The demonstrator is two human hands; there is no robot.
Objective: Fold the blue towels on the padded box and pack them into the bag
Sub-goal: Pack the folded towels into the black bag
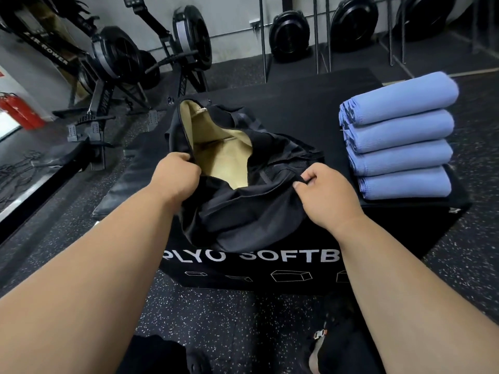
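Already folded and stacked four high at the right of the padded box (pixel 405 217) — blue towels (pixel 399 136) — none packed yet, left hand (pixel 175 176) and right hand (pixel 321 193) gripping the rim of the bag (pixel 243 211), pulled open beside them.

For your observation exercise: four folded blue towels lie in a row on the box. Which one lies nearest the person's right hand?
The nearest-to-camera towel, at the row's front end; the right hand grips the bag beside it.

I count four folded blue towels (pixel 399 136) in one stack, one black bag (pixel 243 211), and one padded box (pixel 270 268) under both. Two rowing machines (pixel 116 66) stand behind, plus one red fire extinguisher (pixel 19 112).
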